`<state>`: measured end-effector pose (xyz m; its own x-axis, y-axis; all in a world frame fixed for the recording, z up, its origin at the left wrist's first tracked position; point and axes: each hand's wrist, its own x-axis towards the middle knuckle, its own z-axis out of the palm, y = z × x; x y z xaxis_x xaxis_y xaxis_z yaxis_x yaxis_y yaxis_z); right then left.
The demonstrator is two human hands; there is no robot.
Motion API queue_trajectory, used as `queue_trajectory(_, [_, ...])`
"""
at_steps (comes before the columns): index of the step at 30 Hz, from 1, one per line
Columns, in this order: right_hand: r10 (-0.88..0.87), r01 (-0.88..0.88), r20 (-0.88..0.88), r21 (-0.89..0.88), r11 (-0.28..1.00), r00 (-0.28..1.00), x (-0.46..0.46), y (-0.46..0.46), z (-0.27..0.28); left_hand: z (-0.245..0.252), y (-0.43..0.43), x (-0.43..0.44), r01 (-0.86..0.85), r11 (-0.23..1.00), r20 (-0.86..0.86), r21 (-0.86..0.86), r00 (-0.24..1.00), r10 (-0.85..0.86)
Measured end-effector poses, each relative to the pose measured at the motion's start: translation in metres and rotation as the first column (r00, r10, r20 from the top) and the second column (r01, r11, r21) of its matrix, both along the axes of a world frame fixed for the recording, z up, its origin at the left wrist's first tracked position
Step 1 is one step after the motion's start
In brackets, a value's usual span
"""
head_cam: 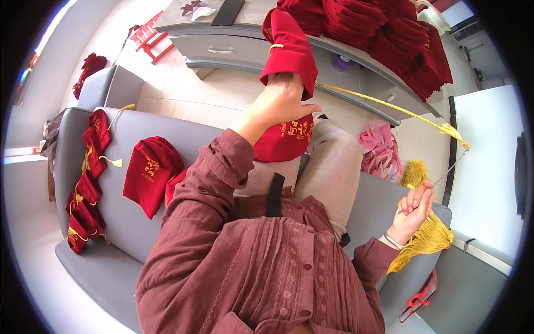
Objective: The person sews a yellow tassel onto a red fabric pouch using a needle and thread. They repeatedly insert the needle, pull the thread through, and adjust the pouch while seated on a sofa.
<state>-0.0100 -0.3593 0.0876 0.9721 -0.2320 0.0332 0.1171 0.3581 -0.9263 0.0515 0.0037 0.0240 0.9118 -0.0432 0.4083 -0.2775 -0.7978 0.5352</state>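
My left hand [280, 98] reaches up into the mouth of a red cloth drawstring pouch [292, 46]. Its fingers are hidden inside, while the thumb sticks out to the right. A yellow twisted cord [375, 99] runs taut from the pouch to the right. It ends in a frayed knot at the tip of a thin metal threading tool [449, 168], pinched by my right hand [413, 206]. Another red pouch [283, 142] with gold lettering lies on my lap, partly behind the left wrist.
Threaded red pouches [89, 183] hang along the grey sofa [167, 121], with a loose pouch [151, 171] beside them. Yellow cord bundles [429, 238] lie by my right arm. Ahead, a table [258, 31] with drawers bears piled red pouches [367, 33]. A red stool [152, 41] stands beyond.
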Motion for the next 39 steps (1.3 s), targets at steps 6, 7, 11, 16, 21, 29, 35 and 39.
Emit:
queue_trajectory(6, [-0.006, 0.005, 0.068, 0.017, 1.0, 0.998, -0.003, -0.005, 0.013, -0.009, -0.003, 0.013, -0.119, 0.993, 0.205, 0.014, 0.972, 0.114])
queue_trajectory(7, [-0.011, 0.01, 0.067, 0.023, 1.0, 0.998, -0.003, -0.008, 0.012, -0.011, -0.002, 0.016, -0.14, 0.99, 0.245, -0.019, 0.959, 0.141])
queue_trajectory(11, [-0.013, 0.011, 0.064, 0.03, 0.999, 0.998, -0.005, -0.023, 0.003, -0.024, 0.0, 0.018, -0.179, 0.981, 0.212, 0.074, 0.964, 0.159])
queue_trajectory(16, [-0.045, 0.041, 0.046, 0.097, 0.994, 0.998, -0.005, -0.037, -0.008, -0.03, -0.002, 0.016, -0.161, 0.98, 0.176, 0.115, 0.974, 0.139])
queue_trajectory(21, [-0.075, 0.076, -0.024, 0.068, 0.995, 0.997, -0.003, -0.033, -0.01, -0.015, -0.008, 0.013, -0.165, 0.984, 0.239, 0.071, 0.96, 0.144])
queue_trajectory(29, [0.006, -0.02, 0.084, 0.168, 0.986, 0.996, 0.031, -0.005, 0.021, 0.049, -0.023, 0.017, 0.045, 0.776, -0.069, -0.629, 0.991, -0.113])
queue_trajectory(35, [0.194, -0.208, 0.237, 0.033, 0.978, 0.952, 0.041, 0.032, 0.064, 0.072, -0.041, -0.011, -0.039, 0.326, -0.206, -0.945, 0.844, -0.495])
queue_trajectory(39, [0.321, -0.299, 0.282, -0.12, 0.947, 0.904, 0.044, 0.067, 0.071, 0.069, -0.052, -0.035, -0.13, 0.118, -0.175, -0.985, 0.728, -0.662])
